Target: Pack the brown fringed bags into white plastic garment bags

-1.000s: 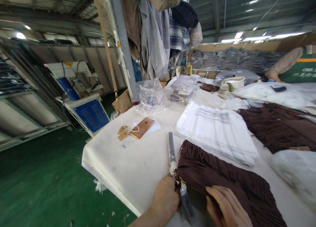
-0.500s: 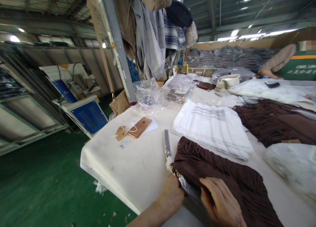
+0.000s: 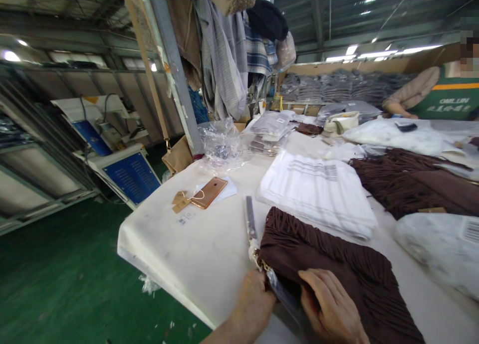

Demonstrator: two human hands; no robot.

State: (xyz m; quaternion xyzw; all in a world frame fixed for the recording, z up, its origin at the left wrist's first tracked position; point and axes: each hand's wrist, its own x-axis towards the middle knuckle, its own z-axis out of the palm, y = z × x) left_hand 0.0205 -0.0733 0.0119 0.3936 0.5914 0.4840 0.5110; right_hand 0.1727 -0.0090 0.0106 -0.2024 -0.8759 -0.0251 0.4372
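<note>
A dark brown fringed bag (image 3: 337,264) lies at the front of the table, with gold-coloured hardware at its left corner. A plastic-wrapped strap (image 3: 250,219) extends away from that corner. My left hand (image 3: 254,294) is closed at the bag's near left edge, by the hardware; its fingertips are hidden. My right hand (image 3: 331,301) has its fingers over the bag's near edge and its thumb below, gripping that edge. Beyond the bag sits a folded white cloth (image 3: 318,192) with grey stripes.
A phone (image 3: 209,192) and brown paper tags (image 3: 180,202) lie at left on the white table (image 3: 160,249). Clear plastic (image 3: 220,147) sits by a metal post. More brown fringed material (image 3: 419,182) and a plastic-wrapped item (image 3: 437,247) are at right. A person in a green apron stands behind.
The whole view has shifted slightly, with things appearing a little further left. My left hand's wrist and knuckles have turned a little; both hands remain at the bag's near edge.
</note>
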